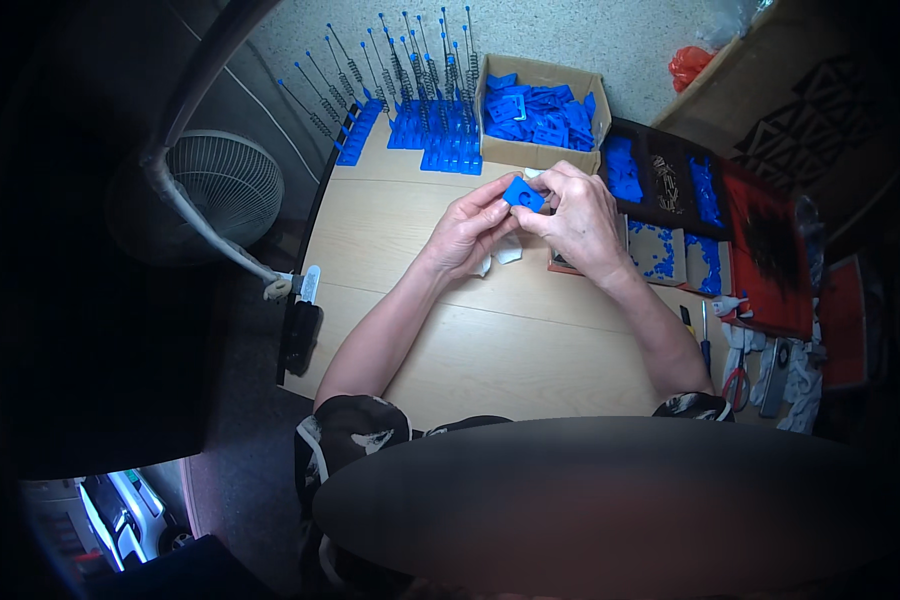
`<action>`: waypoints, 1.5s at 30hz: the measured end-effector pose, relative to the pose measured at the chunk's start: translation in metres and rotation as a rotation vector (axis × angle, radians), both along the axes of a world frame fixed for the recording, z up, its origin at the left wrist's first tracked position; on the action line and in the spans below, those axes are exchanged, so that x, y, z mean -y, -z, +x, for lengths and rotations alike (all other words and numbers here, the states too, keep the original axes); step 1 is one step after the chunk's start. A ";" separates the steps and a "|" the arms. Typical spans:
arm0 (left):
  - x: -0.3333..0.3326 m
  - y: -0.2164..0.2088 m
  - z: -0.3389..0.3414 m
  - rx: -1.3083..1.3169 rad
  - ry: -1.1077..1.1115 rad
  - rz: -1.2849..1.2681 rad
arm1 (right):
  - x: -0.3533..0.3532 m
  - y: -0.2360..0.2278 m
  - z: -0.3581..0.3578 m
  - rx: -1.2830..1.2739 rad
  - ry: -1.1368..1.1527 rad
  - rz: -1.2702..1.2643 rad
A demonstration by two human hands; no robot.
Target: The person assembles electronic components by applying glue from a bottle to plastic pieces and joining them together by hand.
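Between my two hands, above the far middle of the wooden table (450, 350), I hold a small flat blue plastic piece (524, 194) with a dark curved cut-out in its face. My left hand (467, 228) pinches it from the left, thumb on its near side. My right hand (582, 215) closes on it from the right, with thumb and bent fingers at its edge. Whether the right fingers also hold something smaller is hidden. White scraps (507, 249) lie on the table just below the hands. Behind them stands a cardboard box (540, 153) full of flat blue pieces.
Several blue pieces with upright spring-wrapped rods (435, 120) stand at the back left. Dark compartments (667, 180) and small cardboard trays (656, 250) of blue parts sit at right. Red-handled scissors (736, 385) and a screwdriver (705, 340) lie near the right edge. A fan (220, 185) stands left.
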State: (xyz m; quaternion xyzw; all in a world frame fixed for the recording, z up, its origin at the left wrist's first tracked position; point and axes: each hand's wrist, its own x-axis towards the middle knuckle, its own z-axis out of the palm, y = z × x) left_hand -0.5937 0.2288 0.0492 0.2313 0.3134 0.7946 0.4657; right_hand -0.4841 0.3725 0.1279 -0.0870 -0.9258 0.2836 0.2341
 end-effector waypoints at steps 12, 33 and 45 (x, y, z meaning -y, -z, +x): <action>-0.031 0.025 -0.013 -0.029 -0.049 -0.056 | -0.033 0.023 -0.015 -0.021 -0.007 -0.051; -0.021 0.040 -0.033 -0.005 -0.041 -0.037 | -0.017 0.033 -0.035 -0.030 0.016 -0.030; -0.023 0.046 -0.037 0.002 -0.019 -0.032 | -0.019 0.041 -0.040 -0.038 0.006 -0.018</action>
